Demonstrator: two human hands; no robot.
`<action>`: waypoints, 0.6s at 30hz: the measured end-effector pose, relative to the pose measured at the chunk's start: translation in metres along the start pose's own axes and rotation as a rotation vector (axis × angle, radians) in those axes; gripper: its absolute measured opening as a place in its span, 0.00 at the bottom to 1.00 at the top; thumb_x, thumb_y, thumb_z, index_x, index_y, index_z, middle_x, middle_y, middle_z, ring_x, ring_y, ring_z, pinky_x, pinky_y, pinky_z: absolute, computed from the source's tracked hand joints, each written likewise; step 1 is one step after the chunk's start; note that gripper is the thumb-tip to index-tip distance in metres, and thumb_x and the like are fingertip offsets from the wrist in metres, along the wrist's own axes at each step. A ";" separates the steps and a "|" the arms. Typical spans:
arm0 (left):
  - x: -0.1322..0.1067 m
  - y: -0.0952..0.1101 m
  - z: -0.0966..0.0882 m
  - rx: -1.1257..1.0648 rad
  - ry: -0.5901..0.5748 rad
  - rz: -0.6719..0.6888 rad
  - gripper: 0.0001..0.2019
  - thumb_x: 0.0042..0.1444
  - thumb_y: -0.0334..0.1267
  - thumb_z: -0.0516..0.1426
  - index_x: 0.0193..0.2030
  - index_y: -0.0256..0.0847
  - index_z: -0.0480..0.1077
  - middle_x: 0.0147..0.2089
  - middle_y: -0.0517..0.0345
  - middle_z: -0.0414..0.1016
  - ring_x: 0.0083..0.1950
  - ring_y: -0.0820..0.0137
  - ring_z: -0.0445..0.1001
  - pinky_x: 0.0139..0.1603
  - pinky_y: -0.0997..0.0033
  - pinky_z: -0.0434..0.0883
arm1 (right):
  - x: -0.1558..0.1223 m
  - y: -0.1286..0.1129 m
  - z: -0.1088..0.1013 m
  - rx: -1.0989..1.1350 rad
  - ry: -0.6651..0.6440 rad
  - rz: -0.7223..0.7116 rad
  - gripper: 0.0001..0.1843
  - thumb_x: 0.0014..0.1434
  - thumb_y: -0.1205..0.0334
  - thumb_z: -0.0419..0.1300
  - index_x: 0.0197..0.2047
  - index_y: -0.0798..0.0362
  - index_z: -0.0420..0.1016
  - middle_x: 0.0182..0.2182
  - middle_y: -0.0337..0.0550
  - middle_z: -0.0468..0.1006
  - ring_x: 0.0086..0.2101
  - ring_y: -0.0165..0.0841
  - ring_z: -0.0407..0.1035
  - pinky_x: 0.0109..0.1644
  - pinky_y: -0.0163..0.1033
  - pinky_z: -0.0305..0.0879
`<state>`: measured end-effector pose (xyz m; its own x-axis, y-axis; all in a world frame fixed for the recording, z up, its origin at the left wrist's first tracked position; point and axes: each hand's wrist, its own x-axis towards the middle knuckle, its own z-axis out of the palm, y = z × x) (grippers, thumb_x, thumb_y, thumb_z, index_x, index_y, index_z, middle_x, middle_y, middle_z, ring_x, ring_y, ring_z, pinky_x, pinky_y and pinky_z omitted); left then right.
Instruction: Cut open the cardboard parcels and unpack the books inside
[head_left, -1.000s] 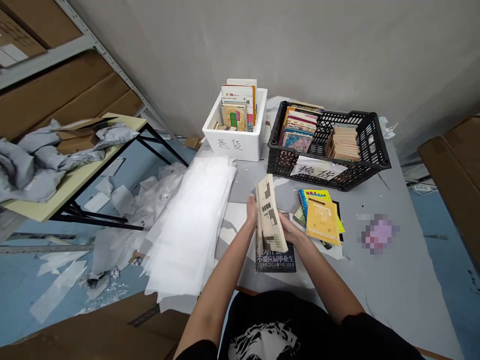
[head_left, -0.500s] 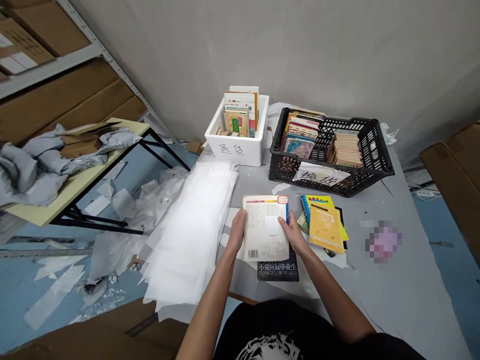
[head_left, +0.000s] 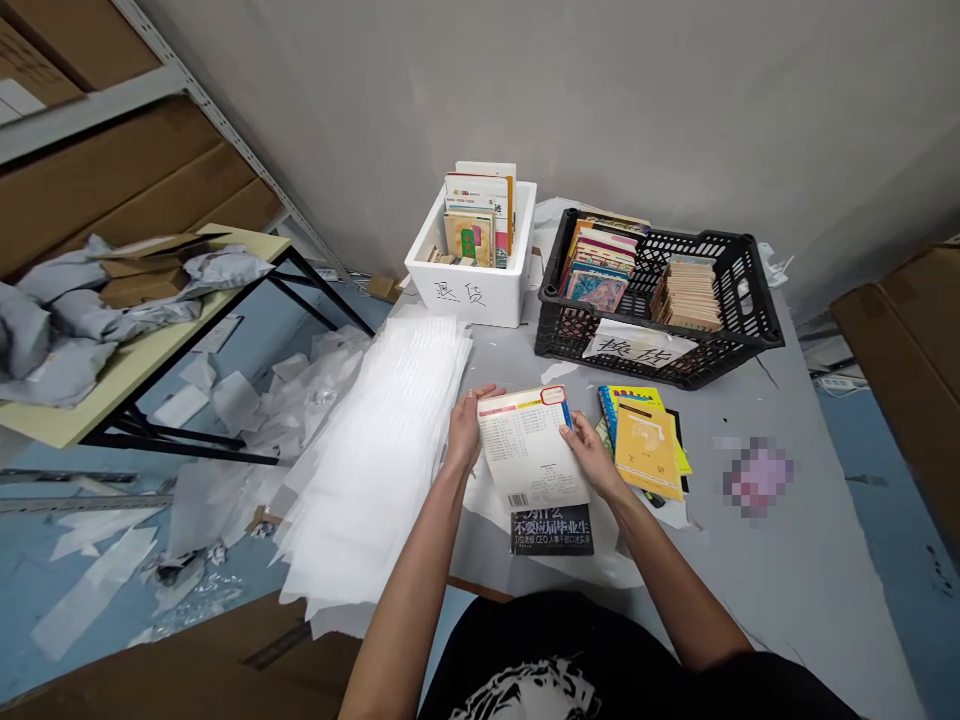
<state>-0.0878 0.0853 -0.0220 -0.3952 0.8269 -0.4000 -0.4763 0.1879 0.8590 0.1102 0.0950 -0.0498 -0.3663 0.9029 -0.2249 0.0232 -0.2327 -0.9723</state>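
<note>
A white paperback book [head_left: 534, 447], its back cover with printed lists and a barcode facing up, is held between my hands, tilted slightly. My right hand [head_left: 591, 452] grips its right edge, thumb on top near the blue spine. At the upper left corner, my left hand [head_left: 465, 428] is on the book's edge, its fingertips reaching past the corner. Partly beneath lies a black book [head_left: 553, 532] with white Chinese lettering. Right of my right hand, a yellow-orange booklet [head_left: 648, 450] rests on a small pile of other books.
Left of the hands lies a thick stack of white foam sheets [head_left: 375, 470]. Behind stand a white foam box [head_left: 469, 295] of books and a black plastic crate [head_left: 660, 350] of books. A side table [head_left: 172, 330] holds grey packages. A blurred pinkish patch [head_left: 759, 478] is at right.
The white book has turned slightly, its lower end swinging right and its top left. My left hand has slid up to its upper left corner, fingers straighter. The camera view has shifted slightly.
</note>
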 end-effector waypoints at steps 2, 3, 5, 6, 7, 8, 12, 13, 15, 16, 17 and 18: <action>0.005 0.001 -0.001 -0.030 -0.006 -0.047 0.19 0.61 0.50 0.52 0.43 0.35 0.72 0.45 0.46 0.80 0.45 0.63 0.78 0.46 0.67 0.71 | 0.003 -0.004 -0.001 0.070 -0.002 0.061 0.22 0.51 0.41 0.59 0.42 0.46 0.65 0.41 0.42 0.76 0.44 0.39 0.69 0.46 0.41 0.66; 0.005 -0.001 -0.002 -0.021 0.000 -0.059 0.19 0.61 0.51 0.51 0.44 0.36 0.72 0.43 0.47 0.80 0.45 0.63 0.78 0.45 0.67 0.72 | 0.005 -0.005 -0.001 0.117 0.006 0.094 0.23 0.49 0.41 0.61 0.42 0.46 0.65 0.41 0.42 0.77 0.43 0.39 0.70 0.44 0.41 0.67; 0.002 -0.009 -0.006 0.043 -0.006 -0.081 0.20 0.61 0.53 0.50 0.44 0.38 0.72 0.39 0.50 0.80 0.44 0.62 0.78 0.40 0.69 0.73 | 0.011 -0.007 -0.002 0.224 0.039 0.153 0.26 0.46 0.41 0.63 0.42 0.46 0.64 0.40 0.42 0.77 0.42 0.40 0.71 0.41 0.41 0.69; -0.001 -0.015 -0.008 0.096 -0.028 -0.095 0.20 0.61 0.53 0.51 0.43 0.39 0.73 0.38 0.50 0.80 0.44 0.62 0.78 0.39 0.70 0.72 | 0.016 -0.008 -0.004 0.273 0.066 0.174 0.26 0.44 0.41 0.64 0.42 0.46 0.64 0.40 0.43 0.78 0.42 0.40 0.72 0.40 0.42 0.69; -0.005 -0.022 -0.010 0.153 -0.062 -0.107 0.19 0.59 0.52 0.53 0.43 0.39 0.73 0.38 0.50 0.80 0.45 0.61 0.77 0.38 0.70 0.72 | 0.021 -0.008 -0.005 0.310 0.097 0.188 0.27 0.44 0.42 0.65 0.42 0.46 0.64 0.40 0.43 0.78 0.42 0.40 0.72 0.39 0.42 0.70; -0.010 -0.030 -0.012 0.203 -0.096 -0.115 0.16 0.58 0.50 0.56 0.42 0.39 0.74 0.39 0.50 0.80 0.46 0.60 0.77 0.39 0.71 0.72 | 0.027 -0.009 -0.008 0.332 0.123 0.198 0.27 0.43 0.42 0.66 0.42 0.46 0.64 0.40 0.44 0.78 0.42 0.40 0.73 0.38 0.42 0.71; -0.018 -0.052 -0.014 0.251 -0.089 -0.092 0.11 0.55 0.40 0.61 0.44 0.40 0.74 0.44 0.50 0.79 0.50 0.60 0.75 0.44 0.72 0.72 | 0.044 -0.011 -0.014 0.316 0.108 0.190 0.26 0.45 0.43 0.66 0.43 0.48 0.67 0.38 0.44 0.80 0.40 0.41 0.74 0.38 0.44 0.72; -0.016 -0.054 -0.014 0.241 -0.061 -0.076 0.11 0.55 0.40 0.60 0.44 0.40 0.73 0.44 0.50 0.79 0.51 0.61 0.75 0.45 0.71 0.72 | 0.044 -0.009 -0.014 0.289 0.072 0.176 0.26 0.45 0.43 0.66 0.42 0.49 0.68 0.37 0.44 0.80 0.39 0.40 0.74 0.38 0.43 0.71; -0.009 -0.051 -0.012 0.237 -0.001 -0.039 0.11 0.57 0.41 0.59 0.44 0.41 0.73 0.44 0.51 0.78 0.50 0.61 0.75 0.45 0.70 0.72 | 0.040 -0.005 -0.012 0.191 -0.010 0.139 0.25 0.47 0.41 0.64 0.40 0.51 0.69 0.34 0.43 0.80 0.36 0.38 0.74 0.38 0.42 0.70; -0.005 -0.048 -0.011 0.245 0.022 -0.024 0.11 0.57 0.42 0.58 0.44 0.41 0.72 0.44 0.51 0.78 0.50 0.61 0.75 0.45 0.70 0.73 | 0.036 -0.001 -0.011 0.125 -0.046 0.125 0.24 0.49 0.40 0.63 0.39 0.51 0.69 0.31 0.42 0.79 0.33 0.36 0.73 0.36 0.40 0.70; -0.002 -0.044 -0.010 0.253 0.043 -0.016 0.10 0.57 0.42 0.58 0.44 0.40 0.72 0.44 0.51 0.78 0.50 0.61 0.75 0.45 0.70 0.73 | 0.031 0.002 -0.009 0.058 -0.077 0.120 0.24 0.50 0.39 0.61 0.37 0.51 0.68 0.28 0.40 0.78 0.30 0.35 0.72 0.33 0.39 0.68; 0.002 -0.040 -0.010 0.257 0.060 -0.013 0.10 0.57 0.41 0.58 0.43 0.40 0.72 0.44 0.52 0.78 0.49 0.61 0.75 0.45 0.70 0.73 | 0.026 0.005 -0.008 -0.003 -0.100 0.123 0.24 0.52 0.38 0.59 0.37 0.51 0.66 0.26 0.38 0.76 0.27 0.33 0.71 0.29 0.38 0.66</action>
<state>-0.0774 0.0735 -0.0604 -0.4401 0.7917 -0.4237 -0.2697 0.3335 0.9033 0.1083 0.1198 -0.0606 -0.4512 0.8273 -0.3346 0.0764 -0.3377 -0.9381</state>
